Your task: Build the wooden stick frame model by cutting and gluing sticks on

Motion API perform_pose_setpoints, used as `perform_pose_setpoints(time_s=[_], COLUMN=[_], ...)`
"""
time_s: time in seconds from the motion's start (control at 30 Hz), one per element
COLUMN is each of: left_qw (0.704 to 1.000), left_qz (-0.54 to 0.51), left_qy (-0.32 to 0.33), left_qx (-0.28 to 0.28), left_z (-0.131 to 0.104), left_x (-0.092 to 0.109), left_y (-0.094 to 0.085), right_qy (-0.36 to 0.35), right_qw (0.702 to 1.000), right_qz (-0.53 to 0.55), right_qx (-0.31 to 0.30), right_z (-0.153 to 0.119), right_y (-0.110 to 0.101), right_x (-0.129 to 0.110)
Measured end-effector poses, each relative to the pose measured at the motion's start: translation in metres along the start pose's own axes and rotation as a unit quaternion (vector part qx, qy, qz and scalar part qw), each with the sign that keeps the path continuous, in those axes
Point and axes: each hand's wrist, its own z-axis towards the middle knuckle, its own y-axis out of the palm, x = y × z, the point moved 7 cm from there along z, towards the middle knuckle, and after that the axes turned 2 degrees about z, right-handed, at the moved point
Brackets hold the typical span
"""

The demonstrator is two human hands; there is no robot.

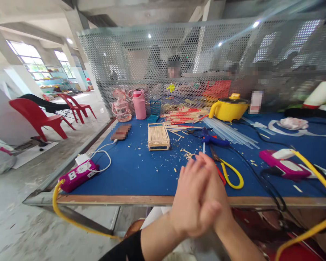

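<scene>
Fingers (195, 170) of the left hand (191, 203) and right hand (216, 197) press flat together, palm to palm, holding nothing. Just beyond the fingertips lie yellow-handled pliers (228, 170) on the blue worktop (141, 170); a wooden stick crate (158, 136) sits farther off, leftward.

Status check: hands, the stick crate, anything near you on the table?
Left hand and right hand pressed together, holding nothing. Stick crate apart, untouched on the blue table. Yellow-handled scissors lie nearest the fingertips.

The blue worktop (136, 170) carries a stick crate (158, 136), yellow pot (228, 107), purple power strip (78, 175), yellow-handled pliers (228, 170) and wood scraps.
</scene>
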Motion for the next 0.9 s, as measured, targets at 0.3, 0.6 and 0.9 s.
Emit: perform_pose_setpoints(time_s=[0.3, 0.6, 0.9], left_qw=[0.977, 0.973, 0.965], left_qz=[-0.176, 0.054, 0.068], left_qy=[-0.085, -0.223, -0.255], left_qx=[0.087, 0.020, 0.007], left_z=[0.003, 0.005, 0.052], left_x=[-0.010, -0.053, -0.153], left_y=[-0.026, -0.063, -0.149], right_qy=[0.132, 0.105, -0.152], right_qw=[0.895, 0.974, 0.901], right_qz=[0.401, 0.091, -0.387], right_qx=[-0.146, -0.178, -0.129], right_z=[-0.028, -0.039, 0.031], right_y=[0.013, 0.007, -0.053], right_x=[-0.021, 0.013, 0.075])
